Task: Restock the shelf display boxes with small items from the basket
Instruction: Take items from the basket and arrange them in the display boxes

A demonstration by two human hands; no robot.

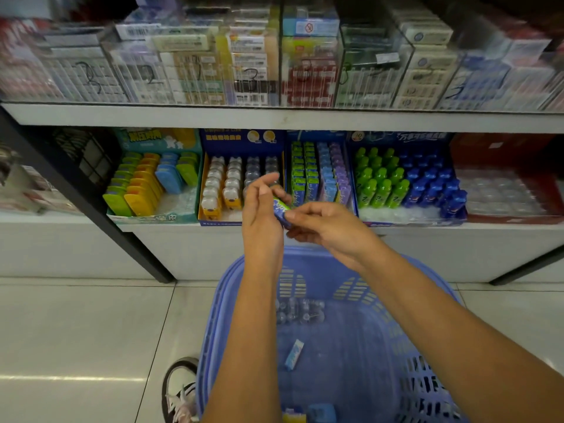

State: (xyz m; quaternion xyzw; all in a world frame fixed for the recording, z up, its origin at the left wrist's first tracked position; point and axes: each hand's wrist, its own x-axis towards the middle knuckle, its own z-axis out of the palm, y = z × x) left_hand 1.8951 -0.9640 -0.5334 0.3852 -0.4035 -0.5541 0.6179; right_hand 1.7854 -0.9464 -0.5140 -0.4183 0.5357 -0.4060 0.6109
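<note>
Just above the basket (227,279), left hand (262,218) and right hand (329,227) both pinch a packet (280,209) before display boxes (241,138).

Left hand (262,218), right hand (332,227) together, both pinching one packet (280,208)

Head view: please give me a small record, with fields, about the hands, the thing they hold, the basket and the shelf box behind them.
held thing: small green and blue pack
left hand: holds the pack
right hand: pinches the pack's lower end
basket: blue, below the hands
in basket: one loose blue pack, some clear items
shelf box: rows of green, blue and purple packs
</note>
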